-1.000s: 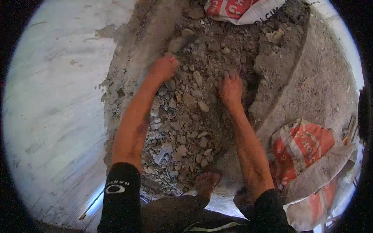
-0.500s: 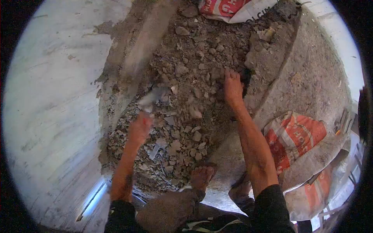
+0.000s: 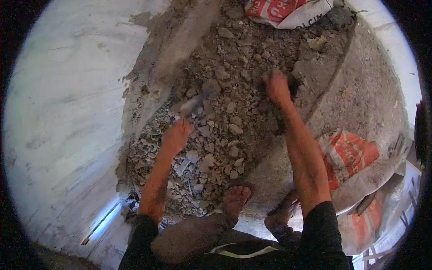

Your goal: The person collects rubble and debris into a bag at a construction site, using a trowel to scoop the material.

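Note:
My left hand (image 3: 176, 136) is closed around the near end of a trowel (image 3: 193, 105), whose grey blade is smeared by motion and angles up to the right over the rubble (image 3: 211, 153). Farther up and to the right, my right hand (image 3: 277, 87) has its fingers curled down at the broken, dusty debris. What those fingers hold, if anything, is hidden. A dark patch (image 3: 294, 85) lies just right of that hand, beside the edge of a dirt-covered sheet (image 3: 342, 103).
A red and white sack (image 3: 279, 11) lies at the far end of the rubble, and another printed sack (image 3: 348, 153) is on the right. My bare foot (image 3: 236, 198) rests at the near edge of the heap. A pale, smeared surface (image 3: 72, 99) borders the left side.
My left hand and the trowel have moved up and to the right over the rubble. My right hand has shifted slightly up and right; the view has also shifted a little.

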The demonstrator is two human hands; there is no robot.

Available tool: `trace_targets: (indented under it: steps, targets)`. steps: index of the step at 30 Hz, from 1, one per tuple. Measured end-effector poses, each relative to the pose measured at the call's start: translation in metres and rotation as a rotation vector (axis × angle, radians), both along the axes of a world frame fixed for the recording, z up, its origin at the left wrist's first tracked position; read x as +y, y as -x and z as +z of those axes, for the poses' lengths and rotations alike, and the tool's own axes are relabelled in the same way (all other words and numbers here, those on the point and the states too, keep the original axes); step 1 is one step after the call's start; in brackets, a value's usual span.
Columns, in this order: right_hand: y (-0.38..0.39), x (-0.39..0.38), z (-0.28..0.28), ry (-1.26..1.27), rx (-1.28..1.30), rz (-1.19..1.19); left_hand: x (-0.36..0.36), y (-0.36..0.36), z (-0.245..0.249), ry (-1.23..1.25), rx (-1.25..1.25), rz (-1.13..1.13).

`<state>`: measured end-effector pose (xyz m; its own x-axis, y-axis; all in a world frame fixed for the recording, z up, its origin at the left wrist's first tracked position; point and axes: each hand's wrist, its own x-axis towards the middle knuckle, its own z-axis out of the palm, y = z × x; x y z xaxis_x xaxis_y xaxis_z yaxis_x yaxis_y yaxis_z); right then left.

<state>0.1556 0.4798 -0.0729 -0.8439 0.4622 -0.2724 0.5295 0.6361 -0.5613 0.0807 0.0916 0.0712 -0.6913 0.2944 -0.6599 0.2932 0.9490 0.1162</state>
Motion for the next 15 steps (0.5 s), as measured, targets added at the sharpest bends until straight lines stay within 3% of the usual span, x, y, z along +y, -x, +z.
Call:
trace_targets:
  steps: [2,3,4,8,10,11,12,13,14,15]
  targets:
    - [-0.012,-0.020,0.010,-0.182,0.202,0.016,-0.013,-0.012,0.003,-0.017,0.026,-0.088]
    - [-0.003,-0.010,0.020,-0.005,-0.076,0.021,-0.018,-0.015,0.004,-0.157,0.067,-0.045]
    - [0.007,-0.002,0.020,-0.027,-0.084,0.020,-0.020,-0.014,0.001,-0.304,0.112,0.009]
    - [0.005,-0.009,0.035,-0.033,-0.018,-0.073,-0.013,0.015,-0.031,-0.155,0.199,0.198]
    - [0.005,-0.017,0.076,0.011,0.013,-0.117,-0.007,0.013,-0.034,0.116,0.078,-0.310]
    - [0.003,-0.029,0.075,0.134,0.190,-0.279,-0.038,0.007,-0.067,-0.562,0.541,-0.599]
    - [0.000,-0.043,0.079,0.032,0.357,-0.352,-0.053,0.003,-0.090,-0.547,0.389,-0.594]
    - [-0.005,-0.044,0.099,0.144,0.386,-0.383,-0.058,0.001,-0.102,-0.482,0.255,-0.539]
    - [-0.010,-0.060,0.099,-0.121,0.617,-0.454,-0.059,0.008,-0.113,-0.380,0.177,-0.492]
    - [-0.022,-0.058,0.134,-0.038,0.702,-0.415,-0.067,0.019,-0.126,-0.234,0.139,-0.457]
